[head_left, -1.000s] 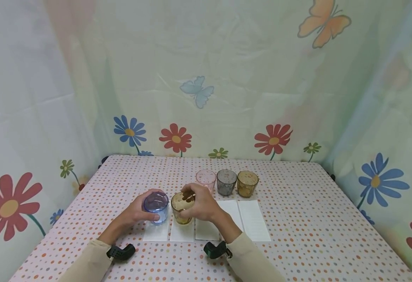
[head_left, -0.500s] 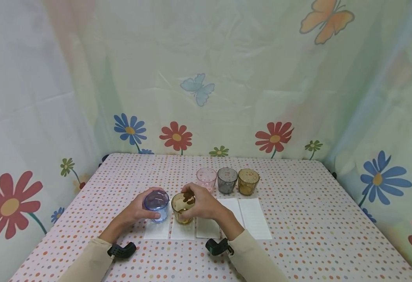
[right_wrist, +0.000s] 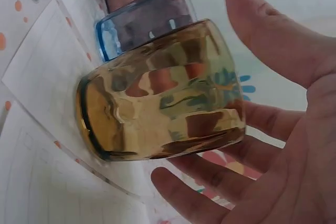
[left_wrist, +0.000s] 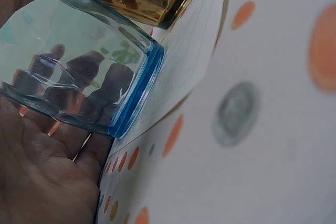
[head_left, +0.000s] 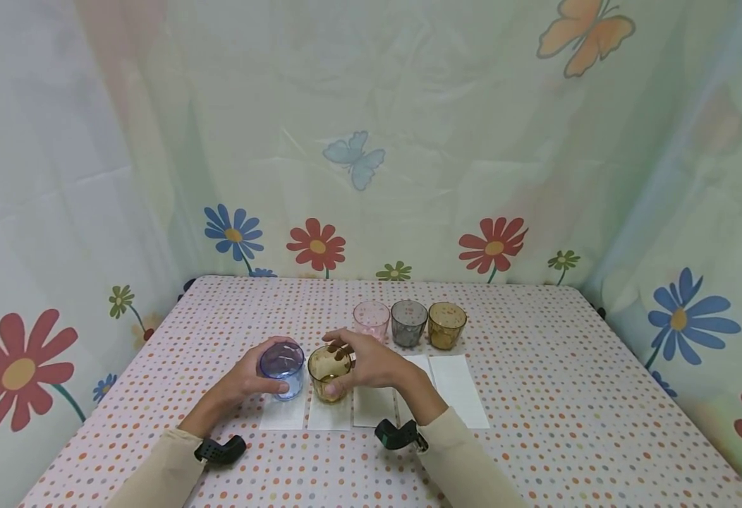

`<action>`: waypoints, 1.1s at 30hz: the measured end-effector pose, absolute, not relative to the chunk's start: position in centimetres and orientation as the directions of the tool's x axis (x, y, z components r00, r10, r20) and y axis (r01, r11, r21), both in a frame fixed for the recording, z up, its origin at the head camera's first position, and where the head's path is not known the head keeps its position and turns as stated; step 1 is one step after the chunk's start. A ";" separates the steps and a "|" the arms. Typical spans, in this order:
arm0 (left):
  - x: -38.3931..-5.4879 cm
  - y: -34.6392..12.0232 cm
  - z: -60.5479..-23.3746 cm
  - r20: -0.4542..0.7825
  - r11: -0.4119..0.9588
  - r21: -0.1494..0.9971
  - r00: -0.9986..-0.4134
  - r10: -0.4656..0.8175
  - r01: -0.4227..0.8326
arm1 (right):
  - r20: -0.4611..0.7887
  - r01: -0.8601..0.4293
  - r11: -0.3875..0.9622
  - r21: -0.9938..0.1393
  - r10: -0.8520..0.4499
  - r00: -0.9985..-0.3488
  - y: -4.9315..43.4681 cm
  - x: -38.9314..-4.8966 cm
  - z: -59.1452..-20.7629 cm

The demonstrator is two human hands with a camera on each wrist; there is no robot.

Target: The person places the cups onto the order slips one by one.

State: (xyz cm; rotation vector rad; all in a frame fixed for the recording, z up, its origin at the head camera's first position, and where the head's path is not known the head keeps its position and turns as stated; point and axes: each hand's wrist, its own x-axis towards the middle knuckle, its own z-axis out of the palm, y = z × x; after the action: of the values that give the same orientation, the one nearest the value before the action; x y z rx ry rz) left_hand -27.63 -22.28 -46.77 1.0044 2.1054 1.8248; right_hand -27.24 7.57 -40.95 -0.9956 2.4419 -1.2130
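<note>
A blue glass [head_left: 290,383] stands upright on a white lined sheet at the left of a row, and my left hand [head_left: 252,372] holds it, thumb in front and fingers round the far side. Just to its right, an amber glass [head_left: 325,389] stands on the neighbouring sheet. My right hand [head_left: 374,361] is spread around that glass from the right. In the right wrist view the thumb [right_wrist: 262,19] stands well off the amber wall, while the fingers reach behind and below it. The left wrist view shows the left fingers through the blue glass [left_wrist: 79,66].
Behind the right hand stand a pink glass [head_left: 371,326], a grey glass [head_left: 408,331] and a second amber glass [head_left: 446,334] in a line. More white sheets [head_left: 460,395] lie to the right in the row. Dotted cloth covers the table [head_left: 568,395]; a printed curtain [head_left: 422,176] surrounds it.
My right hand has let go of the front amber glass: its thumb and fingers have loosened and the hand has shifted slightly right. The left hand keeps holding the blue glass in place.
</note>
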 end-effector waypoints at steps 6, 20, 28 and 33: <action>-27.6 -22.4 -46.9 0.282 0.024 0.931 -0.761 0.585 0.364 | 0.182 -0.484 0.337 -0.808 -0.638 -0.748 8.4 -27.3 -40.1; -27.7 -22.2 -46.9 0.281 0.000 0.936 -0.746 0.604 0.352 | 0.468 -0.556 0.373 -0.743 -0.304 -0.830 10.1 -28.4 -40.1; -27.7 -22.1 -46.6 0.260 0.018 0.943 -0.767 0.586 0.333 | 0.546 -0.562 0.568 -0.602 -0.222 -0.808 10.4 -29.7 -40.1; -27.6 -22.2 -46.4 0.256 0.017 0.944 -0.766 0.590 0.328 | 0.542 -0.532 0.637 -0.558 -0.207 -0.815 10.3 -30.3 -40.4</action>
State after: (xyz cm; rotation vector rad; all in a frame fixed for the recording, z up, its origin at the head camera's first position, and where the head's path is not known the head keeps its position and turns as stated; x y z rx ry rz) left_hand -27.55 -22.16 -46.41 0.9592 2.0786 1.8297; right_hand -30.34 10.30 -40.44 -0.7736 3.2247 -1.3618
